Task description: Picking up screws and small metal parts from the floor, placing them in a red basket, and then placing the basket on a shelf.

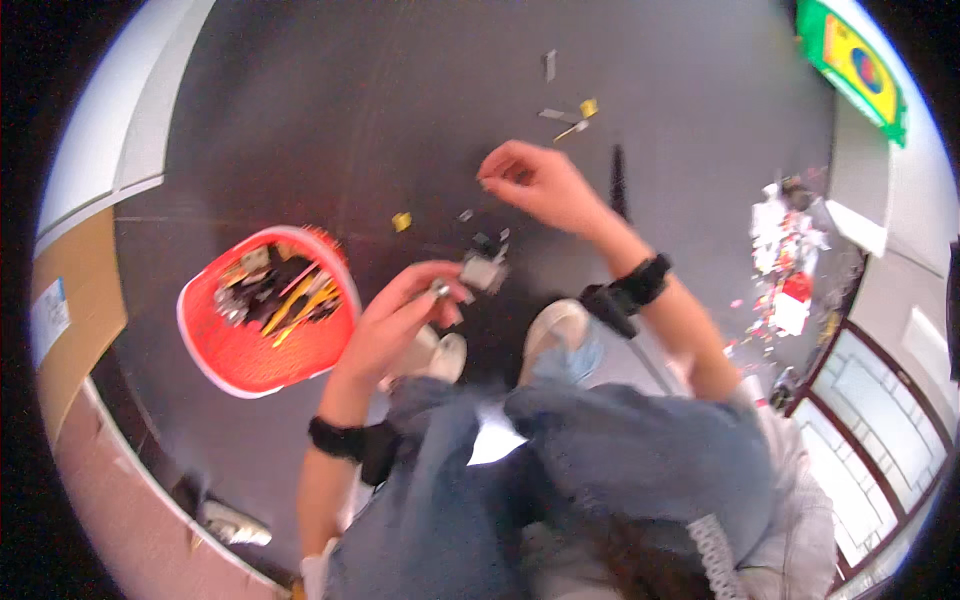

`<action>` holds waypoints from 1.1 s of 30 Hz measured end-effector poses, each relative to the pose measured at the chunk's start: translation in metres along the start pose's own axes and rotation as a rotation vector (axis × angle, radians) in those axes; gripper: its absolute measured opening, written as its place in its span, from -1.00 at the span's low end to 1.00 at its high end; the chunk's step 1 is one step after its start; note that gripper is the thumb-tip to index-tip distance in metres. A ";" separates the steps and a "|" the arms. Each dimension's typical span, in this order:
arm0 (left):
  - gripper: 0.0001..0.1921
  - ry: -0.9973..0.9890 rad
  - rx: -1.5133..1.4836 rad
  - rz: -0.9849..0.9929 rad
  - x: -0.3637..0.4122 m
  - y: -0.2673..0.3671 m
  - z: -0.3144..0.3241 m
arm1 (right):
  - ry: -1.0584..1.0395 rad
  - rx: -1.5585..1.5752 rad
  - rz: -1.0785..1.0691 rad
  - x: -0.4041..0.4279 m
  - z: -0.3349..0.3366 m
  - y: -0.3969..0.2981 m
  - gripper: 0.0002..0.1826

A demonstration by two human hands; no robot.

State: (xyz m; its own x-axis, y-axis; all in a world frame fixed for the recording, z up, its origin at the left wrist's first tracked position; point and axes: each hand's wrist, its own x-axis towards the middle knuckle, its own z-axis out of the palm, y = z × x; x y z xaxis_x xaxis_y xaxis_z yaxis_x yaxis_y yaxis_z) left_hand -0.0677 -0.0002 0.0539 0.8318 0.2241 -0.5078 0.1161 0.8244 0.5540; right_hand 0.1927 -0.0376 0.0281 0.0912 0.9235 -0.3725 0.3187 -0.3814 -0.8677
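Note:
My left hand (pixel 409 311) holds a small shiny metal part (pixel 440 287) between thumb and fingers, low over the floor in front of my shoes. Just beyond its fingertips is a small pale grey block (pixel 482 271), blurred; whether the fingers touch it I cannot tell. Farther forward and to the right, my right hand (pixel 536 180) hangs above the floor, thumb and fingertips curled together. No object shows in that pinch. Small dark and pale scraps (pixel 486 241) lie between the two hands.
At left stands a red plastic basket (pixel 270 360) holding yellow-handled tools and metal parts. Yellow bits (pixel 402 221) and grey strips (pixel 561 116) lie on the dark floor (pixel 337 112). Mixed litter (pixel 787 262) is piled at right, below a green box (pixel 855 67). A cardboard box (pixel 82 292) borders the left.

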 end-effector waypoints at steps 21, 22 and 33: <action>-0.89 -0.056 0.075 -0.127 0.000 0.009 0.001 | 0.571 -0.432 0.034 0.064 -0.055 0.034 -0.71; -0.88 -0.048 0.090 -0.111 -0.001 0.007 0.000 | 0.520 -0.441 0.060 0.062 -0.053 0.034 -0.73; -0.66 -0.057 -0.001 -0.085 0.002 0.000 0.000 | 0.354 -0.298 -0.081 0.018 -0.011 -0.020 -0.72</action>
State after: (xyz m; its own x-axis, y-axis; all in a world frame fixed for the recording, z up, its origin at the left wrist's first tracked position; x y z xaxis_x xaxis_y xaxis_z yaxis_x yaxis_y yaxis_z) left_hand -0.0658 0.0002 0.0534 0.8487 0.1228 -0.5144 0.1873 0.8398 0.5095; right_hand 0.1983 -0.0132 0.0428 0.3543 0.9264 -0.1276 0.5904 -0.3274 -0.7377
